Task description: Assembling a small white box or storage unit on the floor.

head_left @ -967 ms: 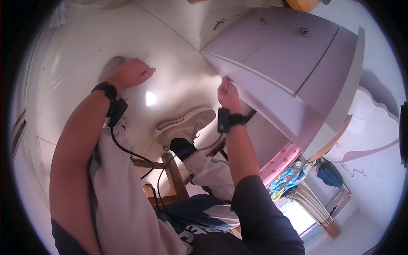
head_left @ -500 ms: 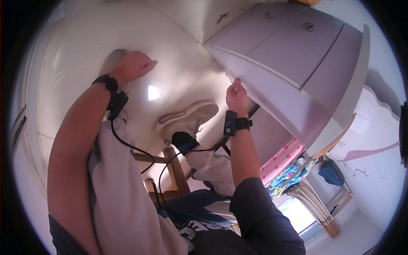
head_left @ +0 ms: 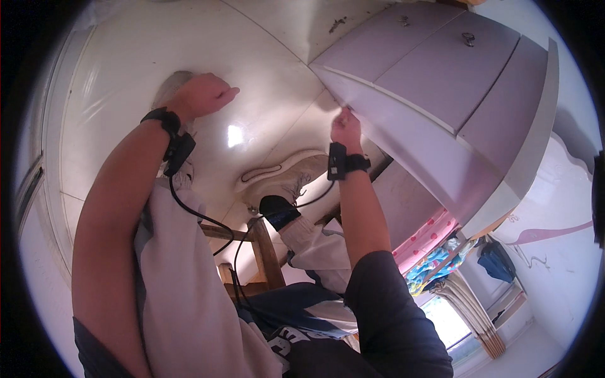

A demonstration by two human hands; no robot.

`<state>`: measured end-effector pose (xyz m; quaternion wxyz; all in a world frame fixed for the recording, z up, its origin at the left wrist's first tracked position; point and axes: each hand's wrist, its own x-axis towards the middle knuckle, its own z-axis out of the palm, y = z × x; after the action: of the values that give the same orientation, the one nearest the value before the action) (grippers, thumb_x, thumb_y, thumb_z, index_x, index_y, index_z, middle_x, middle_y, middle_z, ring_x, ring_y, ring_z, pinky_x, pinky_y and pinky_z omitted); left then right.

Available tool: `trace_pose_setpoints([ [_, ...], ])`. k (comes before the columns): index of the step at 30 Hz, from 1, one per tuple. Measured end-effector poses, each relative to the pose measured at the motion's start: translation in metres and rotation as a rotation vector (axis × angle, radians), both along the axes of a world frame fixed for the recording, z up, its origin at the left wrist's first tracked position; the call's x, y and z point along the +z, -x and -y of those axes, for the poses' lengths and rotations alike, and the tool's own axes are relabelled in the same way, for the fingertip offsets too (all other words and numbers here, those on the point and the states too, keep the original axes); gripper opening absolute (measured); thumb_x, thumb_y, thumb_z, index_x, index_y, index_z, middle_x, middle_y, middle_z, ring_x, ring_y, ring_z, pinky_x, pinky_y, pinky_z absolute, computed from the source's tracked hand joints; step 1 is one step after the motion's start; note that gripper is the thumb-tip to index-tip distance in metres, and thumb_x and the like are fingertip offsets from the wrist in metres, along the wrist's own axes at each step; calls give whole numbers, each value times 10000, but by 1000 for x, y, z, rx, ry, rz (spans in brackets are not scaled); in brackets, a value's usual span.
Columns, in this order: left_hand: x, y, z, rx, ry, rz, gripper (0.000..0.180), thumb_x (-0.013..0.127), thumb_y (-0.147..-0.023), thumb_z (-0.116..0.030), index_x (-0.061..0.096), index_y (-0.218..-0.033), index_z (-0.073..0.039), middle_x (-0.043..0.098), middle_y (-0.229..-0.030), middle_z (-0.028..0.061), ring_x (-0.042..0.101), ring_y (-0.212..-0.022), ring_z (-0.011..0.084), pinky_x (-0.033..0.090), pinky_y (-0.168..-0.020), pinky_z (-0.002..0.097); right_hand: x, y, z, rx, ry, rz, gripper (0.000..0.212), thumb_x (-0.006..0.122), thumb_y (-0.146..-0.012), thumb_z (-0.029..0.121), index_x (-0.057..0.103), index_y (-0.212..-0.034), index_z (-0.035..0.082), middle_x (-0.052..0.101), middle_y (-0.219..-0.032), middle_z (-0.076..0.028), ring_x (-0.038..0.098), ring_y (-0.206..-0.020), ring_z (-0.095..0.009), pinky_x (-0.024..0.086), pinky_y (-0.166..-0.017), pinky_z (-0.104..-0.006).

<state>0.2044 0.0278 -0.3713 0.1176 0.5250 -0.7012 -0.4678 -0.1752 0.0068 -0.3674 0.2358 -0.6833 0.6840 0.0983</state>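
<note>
My left hand is closed in a loose fist above the pale floor, its thumb side turned right. Behind it part of a light shoe shows. Whatever that fist may hold is hidden. My right hand has its fingers pinched together beside the lower edge of a lilac cabinet. Nothing between those fingertips can be made out, and I cannot tell whether they touch the cabinet. A black strapped device sits on my left wrist, and another black device on my right wrist; dark cables run from both.
Below my right hand rests a beige laced shoe on my foot. A wooden stool stands beneath me. To the right are a white panel with a curved pink stripe, pink spotted cloth and a bright window.
My right hand has moved up and slightly left, its forearm more upright. My left fist keeps its shape. The whole view has shifted a little.
</note>
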Motion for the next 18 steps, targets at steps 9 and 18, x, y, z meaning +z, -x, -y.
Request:
trace_pose_setpoints([
  [9, -8, 3, -3, 20, 56, 15, 426, 398, -851, -308, 536, -605, 12, 528, -642, 185, 495, -633, 366, 393, -608, 454, 6, 1, -10, -16, 196, -79, 184, 484, -808, 136, 531, -954, 36, 577, -845, -172, 565, -778, -297, 469, -659, -347],
  [18, -2, 1, 1, -38, -34, 55, 416, 392, -855, -304, 542, -631, 12, 532, -648, 184, 496, -641, 364, 392, -616, 453, 4, -62, 7, -52, 104, 36, 247, 435, -828, 187, 517, -1015, 47, 577, -933, -157, 541, -877, -338, 443, -747, -413],
])
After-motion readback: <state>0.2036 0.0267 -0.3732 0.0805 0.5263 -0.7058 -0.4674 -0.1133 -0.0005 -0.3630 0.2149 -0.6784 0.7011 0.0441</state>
